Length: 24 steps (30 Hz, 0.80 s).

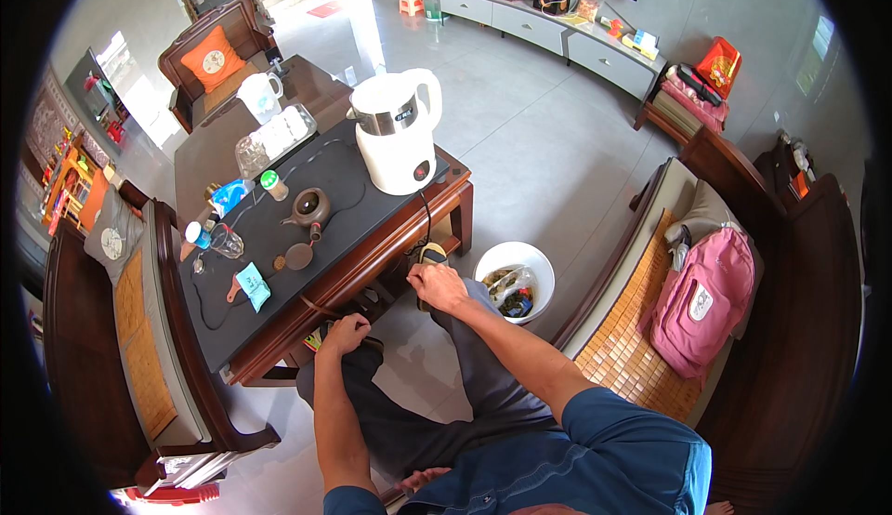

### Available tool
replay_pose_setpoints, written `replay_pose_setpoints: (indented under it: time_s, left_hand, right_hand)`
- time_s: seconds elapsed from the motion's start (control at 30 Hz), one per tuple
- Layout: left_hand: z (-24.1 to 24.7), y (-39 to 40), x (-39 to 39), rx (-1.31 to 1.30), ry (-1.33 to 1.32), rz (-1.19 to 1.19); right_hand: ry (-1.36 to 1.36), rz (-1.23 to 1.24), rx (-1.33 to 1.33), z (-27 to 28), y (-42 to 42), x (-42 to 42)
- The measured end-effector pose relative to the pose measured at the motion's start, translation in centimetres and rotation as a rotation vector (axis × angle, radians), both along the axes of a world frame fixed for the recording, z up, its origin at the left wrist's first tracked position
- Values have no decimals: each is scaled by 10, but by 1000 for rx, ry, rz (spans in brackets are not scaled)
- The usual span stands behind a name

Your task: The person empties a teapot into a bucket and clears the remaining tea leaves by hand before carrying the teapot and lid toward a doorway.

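Note:
My left hand [345, 334] is over my left knee, fingers loosely curled, with no object visible in it. Above my right knee, my right hand [439, 286] is also curled, with nothing seen in it. Both are beside the front edge of a wooden tea table [300, 323] with a dark top. On it are a brown teapot [311, 207], a round brown lid [299, 256], a light-blue packet [253, 286], a glass cup [227, 241] and a green-capped jar [274, 185]. A white electric kettle [396, 145] stands at the table's right end.
A white waste bin [516, 282] holding scraps and a plastic bag stands right of my leg. Further right, a pink backpack [704, 302] lies on a wooden sofa [620, 348]. A tray of cups [286, 131] and a white pitcher [260, 95] are at the table's far side.

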State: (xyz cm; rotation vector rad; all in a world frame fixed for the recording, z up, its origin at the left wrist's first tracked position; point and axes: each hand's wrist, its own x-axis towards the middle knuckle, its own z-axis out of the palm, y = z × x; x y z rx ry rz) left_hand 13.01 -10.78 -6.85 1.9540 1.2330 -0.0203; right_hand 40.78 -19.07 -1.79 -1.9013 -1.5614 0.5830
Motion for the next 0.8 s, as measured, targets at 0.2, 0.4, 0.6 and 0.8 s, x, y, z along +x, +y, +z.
replay_pose_setpoints:
  time_s: [0.2,0.4,0.6,0.8]
  left_hand:
    - [5,0,4,-15,13,-39]
    - [1,0,2,14,42,-47]
    - [-2,1,0,33,35,-67]
    - [-5,3,-1,36,-7,-64]
  right_hand:
    - [10,-4,-3,0,0,1]
    - [14,-4,7,1,0,1]
    - [-4,1,-3,0,0,0]
    - [-10,9,-26,-1,1,-1]
